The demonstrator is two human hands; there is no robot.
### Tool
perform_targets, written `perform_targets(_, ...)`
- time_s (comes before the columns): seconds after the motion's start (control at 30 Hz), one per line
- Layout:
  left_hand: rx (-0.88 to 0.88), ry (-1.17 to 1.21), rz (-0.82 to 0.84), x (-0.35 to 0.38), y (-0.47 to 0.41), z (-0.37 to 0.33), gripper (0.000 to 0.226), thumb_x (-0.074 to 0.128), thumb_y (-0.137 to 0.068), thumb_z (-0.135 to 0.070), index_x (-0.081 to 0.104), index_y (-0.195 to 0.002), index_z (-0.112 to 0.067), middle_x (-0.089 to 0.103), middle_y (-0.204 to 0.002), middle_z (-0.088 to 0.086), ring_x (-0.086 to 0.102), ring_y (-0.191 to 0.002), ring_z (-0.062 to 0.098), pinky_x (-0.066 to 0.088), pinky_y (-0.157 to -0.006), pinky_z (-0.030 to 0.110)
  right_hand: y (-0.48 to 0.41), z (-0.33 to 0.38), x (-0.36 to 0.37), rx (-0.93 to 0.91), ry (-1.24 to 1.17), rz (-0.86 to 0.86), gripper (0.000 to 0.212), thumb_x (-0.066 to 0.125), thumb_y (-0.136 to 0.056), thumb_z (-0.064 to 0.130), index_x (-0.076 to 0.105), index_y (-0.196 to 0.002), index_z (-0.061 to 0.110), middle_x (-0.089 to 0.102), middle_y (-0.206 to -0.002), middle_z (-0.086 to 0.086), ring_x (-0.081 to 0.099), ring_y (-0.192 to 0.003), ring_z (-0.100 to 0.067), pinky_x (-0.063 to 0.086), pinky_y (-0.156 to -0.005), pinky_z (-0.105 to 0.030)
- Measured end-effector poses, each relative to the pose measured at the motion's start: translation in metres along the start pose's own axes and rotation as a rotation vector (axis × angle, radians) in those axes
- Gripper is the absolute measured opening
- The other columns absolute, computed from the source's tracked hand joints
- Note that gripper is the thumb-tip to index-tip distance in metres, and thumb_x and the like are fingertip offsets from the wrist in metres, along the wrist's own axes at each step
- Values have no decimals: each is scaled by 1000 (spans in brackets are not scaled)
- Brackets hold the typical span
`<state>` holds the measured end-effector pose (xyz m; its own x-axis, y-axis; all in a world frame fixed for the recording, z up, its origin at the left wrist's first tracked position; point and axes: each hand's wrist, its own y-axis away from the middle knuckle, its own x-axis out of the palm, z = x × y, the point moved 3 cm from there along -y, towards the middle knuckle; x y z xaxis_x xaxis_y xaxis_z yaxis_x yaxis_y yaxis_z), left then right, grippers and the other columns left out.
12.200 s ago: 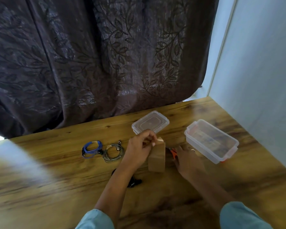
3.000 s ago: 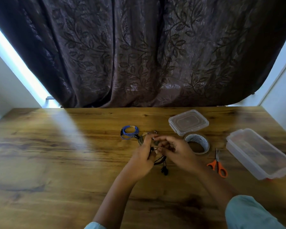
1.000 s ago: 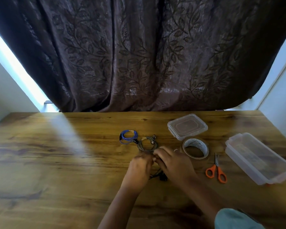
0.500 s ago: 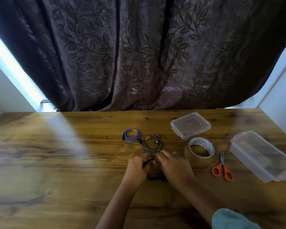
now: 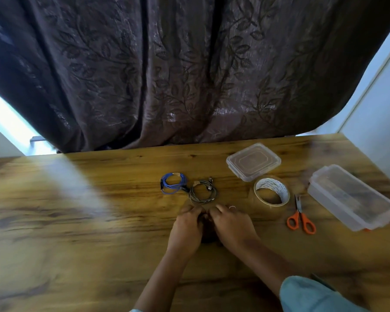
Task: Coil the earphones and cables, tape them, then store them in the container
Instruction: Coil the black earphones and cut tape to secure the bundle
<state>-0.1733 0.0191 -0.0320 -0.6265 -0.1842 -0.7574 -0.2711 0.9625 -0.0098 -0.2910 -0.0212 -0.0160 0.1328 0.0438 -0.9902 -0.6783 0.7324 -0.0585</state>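
Note:
My left hand (image 5: 186, 228) and my right hand (image 5: 231, 225) sit side by side low on the wooden table (image 5: 77, 221), fingers curled down over a black cable (image 5: 208, 236). Only a dark patch of that cable shows between the hands. Just beyond my fingertips lies a coiled grey earphone (image 5: 202, 194), and to its left a coiled blue cable (image 5: 173, 186). A roll of tape (image 5: 271, 192) lies flat to the right. A clear container (image 5: 350, 197) stands at the far right, and another clear lidded box (image 5: 253, 161) sits behind the tape.
Orange-handled scissors (image 5: 301, 218) lie between the tape and the right container. A dark leaf-patterned curtain (image 5: 167, 70) hangs behind the table's far edge. A pale wall (image 5: 381, 109) borders the table on the right.
Both hands have closed further over the black cable and lowered onto the table, hiding almost all of it. The other items have not moved.

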Motion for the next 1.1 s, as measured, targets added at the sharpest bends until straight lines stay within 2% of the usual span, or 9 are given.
perform_targets(0.1,-36,-101,5,2,-2,2,24,52,-89,-13,62,-110,-20,55,-114,-2,54,-106,15,51,-83,30,4,-7,5,43,-115,12,23,48,-94,27,55,-116,20,58,-115,1,58,-100,-20,46,-71,-28)
perform_targets(0.3,-46,-147,-34,2,-5,-6,29,56,-87,-20,61,-114,-27,55,-119,-5,48,-114,16,49,-89,35,16,-23,4,165,-272,-16,31,43,-95,45,57,-116,26,58,-111,7,57,-97,-12,47,-71,-25)
perform_targets(0.53,43,-77,-17,11,-17,-48,27,53,-88,-16,62,-112,-24,58,-115,-2,49,-113,18,47,-89,36,37,-49,-22,225,-417,-131,26,45,-96,33,59,-116,25,62,-110,6,59,-95,-11,48,-72,-26)
perform_targets(0.7,-45,-135,-16,16,-16,-57,28,52,-88,-19,60,-113,-28,56,-121,-3,48,-116,20,47,-90,43,42,-56,-23,183,-445,-33,27,47,-95,29,59,-118,20,61,-109,2,59,-96,-14,50,-76,-28)
perform_targets(0.8,-144,-145,-71,8,-6,-37,33,54,-86,-16,60,-115,-28,55,-123,-4,49,-115,22,46,-91,43,45,-48,-11,177,-512,6,28,49,-95,30,59,-119,21,63,-109,4,60,-96,-11,52,-78,-29)
perform_targets(0.9,-233,-100,-99,2,7,-11,30,60,-84,-17,62,-114,-23,61,-117,5,55,-108,27,49,-89,39,45,-41,-1,182,-569,-1,29,51,-95,29,59,-122,23,64,-114,6,60,-100,-7,51,-81,-23)
perform_targets(1.0,-291,-97,-107,0,21,-2,26,63,-85,-22,63,-110,-16,62,-107,7,58,-101,26,46,-82,29,43,-37,7,173,-563,9,31,52,-94,27,57,-125,23,61,-119,5,57,-105,-9,47,-82,-20)
perform_targets(1.1,-323,-107,-137,2,31,-8,30,63,-86,-26,61,-113,-16,60,-110,6,55,-107,27,43,-85,30,40,-34,13,174,-546,27,35,54,-93,28,55,-128,24,59,-123,3,57,-107,-11,42,-81,-18)
